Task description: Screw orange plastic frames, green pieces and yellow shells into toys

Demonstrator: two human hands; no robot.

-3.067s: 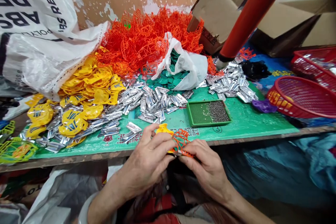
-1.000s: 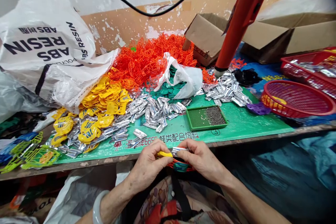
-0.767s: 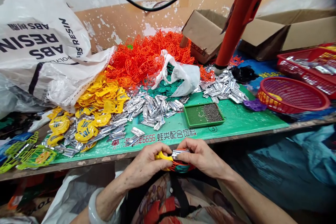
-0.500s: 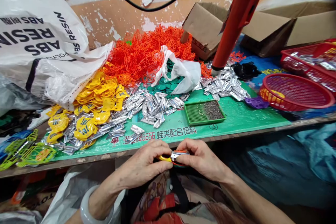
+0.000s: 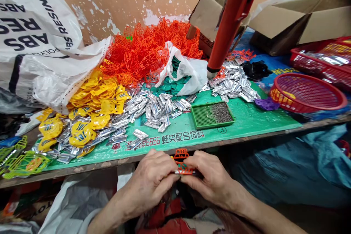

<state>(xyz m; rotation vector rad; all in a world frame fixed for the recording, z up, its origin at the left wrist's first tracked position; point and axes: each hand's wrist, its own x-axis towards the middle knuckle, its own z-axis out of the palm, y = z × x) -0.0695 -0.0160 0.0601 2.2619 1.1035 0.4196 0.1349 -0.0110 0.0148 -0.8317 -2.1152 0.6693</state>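
Note:
Between my two hands, in front of the table edge, is a small plastic assembly with an orange lattice part (image 5: 183, 161) facing up. Bits of yellow, green and silver show at its edges; the rest is covered by fingers. My left hand (image 5: 153, 175) pinches its left end between thumb and fingers. My right hand (image 5: 210, 175) grips the right end the same way. On the table just beyond lie silver pieces (image 5: 159, 111), yellow plastic parts (image 5: 82, 133) and a green tray (image 5: 199, 117) of small screws (image 5: 221, 112).
A red electric screwdriver (image 5: 231, 22) hangs above the table. Behind are an orange lattice pile (image 5: 150, 47), a white bag (image 5: 196, 76) with green parts and cardboard boxes (image 5: 276, 25). A red basket (image 5: 307, 104) stands right; a large ABS resin sack (image 5: 52, 76) leans left.
The assembly has turned over, so its orange lattice now faces up where yellow and silver showed before. Both hands have shifted their grip on it, and the head view has moved slightly.

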